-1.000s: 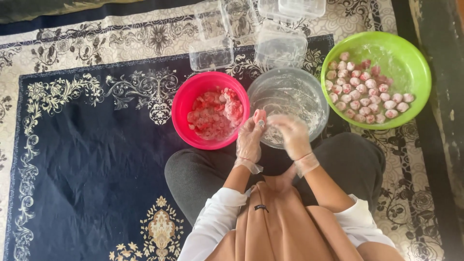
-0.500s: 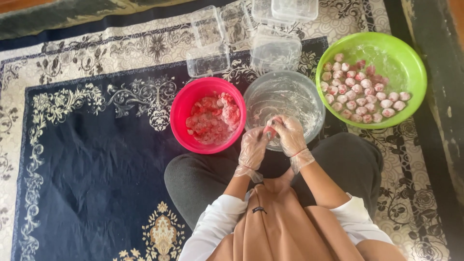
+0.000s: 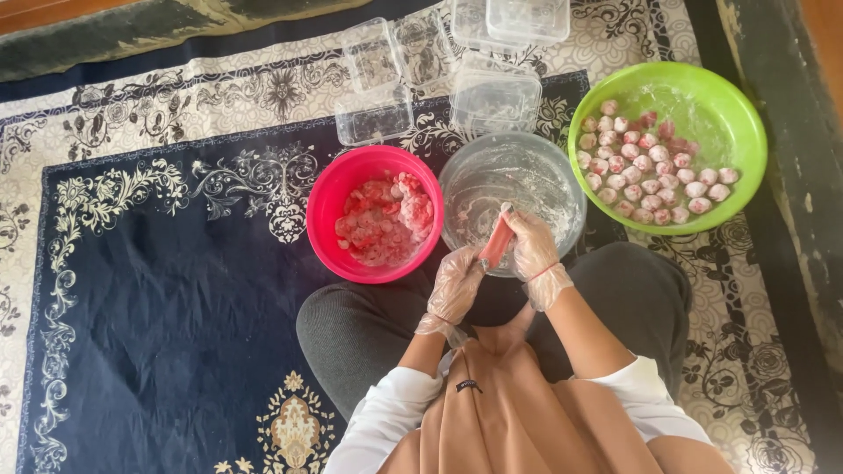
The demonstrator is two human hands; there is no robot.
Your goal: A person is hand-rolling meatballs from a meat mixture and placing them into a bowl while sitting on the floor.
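Gloved left hand (image 3: 455,285) and right hand (image 3: 533,246) together grasping a pink dough roll (image 3: 497,243) over the floury clear bowl's (image 3: 562,180) six o'clock rim, red bowl (image 3: 327,206) at nine o'clock, green bowl (image 3: 720,114) at two o'clock

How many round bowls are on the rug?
3. A red bowl on the left, a clear bowl in the middle under the hands, and a green bowl on the right. None looks hidden.
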